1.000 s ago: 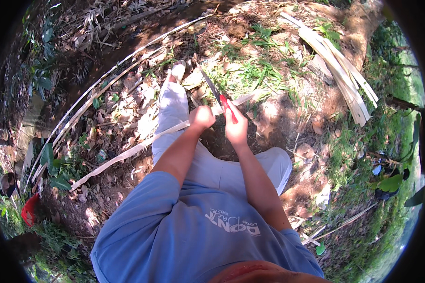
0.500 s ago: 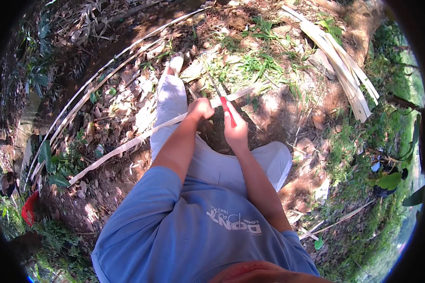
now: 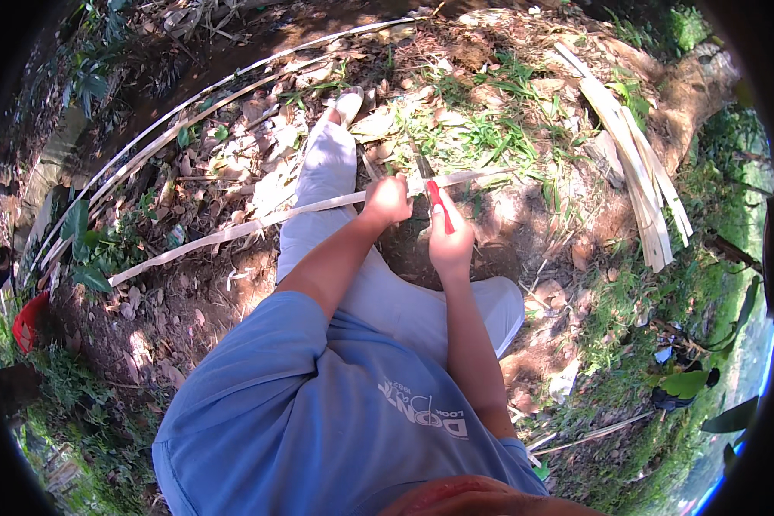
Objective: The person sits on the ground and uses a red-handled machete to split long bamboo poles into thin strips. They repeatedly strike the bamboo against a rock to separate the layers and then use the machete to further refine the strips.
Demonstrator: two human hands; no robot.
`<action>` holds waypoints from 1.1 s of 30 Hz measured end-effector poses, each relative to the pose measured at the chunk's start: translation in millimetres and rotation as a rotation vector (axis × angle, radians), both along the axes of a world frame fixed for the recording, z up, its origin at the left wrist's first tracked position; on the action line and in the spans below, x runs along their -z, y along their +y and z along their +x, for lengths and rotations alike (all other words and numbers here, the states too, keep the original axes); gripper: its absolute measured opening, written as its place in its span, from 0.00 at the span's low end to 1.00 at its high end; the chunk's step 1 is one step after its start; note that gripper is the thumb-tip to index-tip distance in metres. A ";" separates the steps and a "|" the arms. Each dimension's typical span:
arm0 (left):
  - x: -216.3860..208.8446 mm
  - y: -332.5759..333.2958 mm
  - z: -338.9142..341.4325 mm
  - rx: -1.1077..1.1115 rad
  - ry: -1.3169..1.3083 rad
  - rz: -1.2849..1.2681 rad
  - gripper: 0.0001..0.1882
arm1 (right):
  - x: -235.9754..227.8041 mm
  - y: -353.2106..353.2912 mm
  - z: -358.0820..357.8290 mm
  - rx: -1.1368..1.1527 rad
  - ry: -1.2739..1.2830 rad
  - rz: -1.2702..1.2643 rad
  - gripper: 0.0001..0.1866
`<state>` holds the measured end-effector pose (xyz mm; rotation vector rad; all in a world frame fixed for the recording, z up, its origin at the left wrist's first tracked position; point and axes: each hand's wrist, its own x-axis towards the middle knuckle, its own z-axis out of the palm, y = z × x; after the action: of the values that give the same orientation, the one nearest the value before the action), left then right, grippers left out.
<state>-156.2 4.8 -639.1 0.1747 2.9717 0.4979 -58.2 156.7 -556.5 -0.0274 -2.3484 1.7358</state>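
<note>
My left hand (image 3: 389, 201) is closed around a long, pale strip of split wood or bamboo (image 3: 224, 235). The strip runs across my left leg, from the ground at the left to beyond my hands at the right. In my right hand (image 3: 451, 245) is a red-handled knife (image 3: 439, 205), gripped by the handle just right of the left hand. Its thin blade points away from me and crosses the strip. Whether the edge bites into the strip I cannot tell.
Several pale split strips (image 3: 632, 163) lie in a bundle at the far right, by a tree root (image 3: 701, 90). Long thin strips (image 3: 181, 127) curve along the left. A red object (image 3: 30, 322) sits at the far left. Dry leaves and grass (image 3: 490, 138) cover the ground ahead.
The whole view has shifted, so the hands, strip and ground appear a little farther right and lower. Both hands keep their grips, and their place on the strip looks nearly the same.
</note>
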 end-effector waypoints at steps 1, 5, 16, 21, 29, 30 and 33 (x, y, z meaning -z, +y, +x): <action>1.5 2.2 0.7 -0.002 -0.010 -0.034 0.14 | -2.3 -0.9 -4.5 -0.040 0.034 -0.038 0.21; 0.8 1.6 -16.1 -0.130 -0.126 -0.019 0.15 | -3.0 -16.4 0.6 -0.046 -0.026 -0.017 0.22; 40.1 -20.9 -60.9 -0.178 -0.359 -0.071 0.13 | -34.7 -15.7 41.8 -0.017 -0.221 0.063 0.22; 42.2 -23.1 -67.7 0.089 -0.331 -0.150 0.12 | -58.2 11.7 130.6 0.041 -0.128 0.168 0.22; 48.7 -36.1 -83.2 0.128 -0.397 -0.092 0.20 | -180.7 56.8 209.1 0.119 -0.312 0.203 0.22; 48.4 -36.1 -79.0 0.113 -0.395 -0.096 0.21 | -177.8 57.1 204.7 0.128 -0.262 0.223 0.22; 38.4 -46.0 -43.1 0.062 0.079 0.038 0.22 | -151.1 54.7 180.6 0.168 -0.145 0.197 0.23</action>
<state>-199.3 -41.2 -677.5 0.2964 3.0238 0.5528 122.3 211.4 -405.4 -0.3189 -2.5261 1.4645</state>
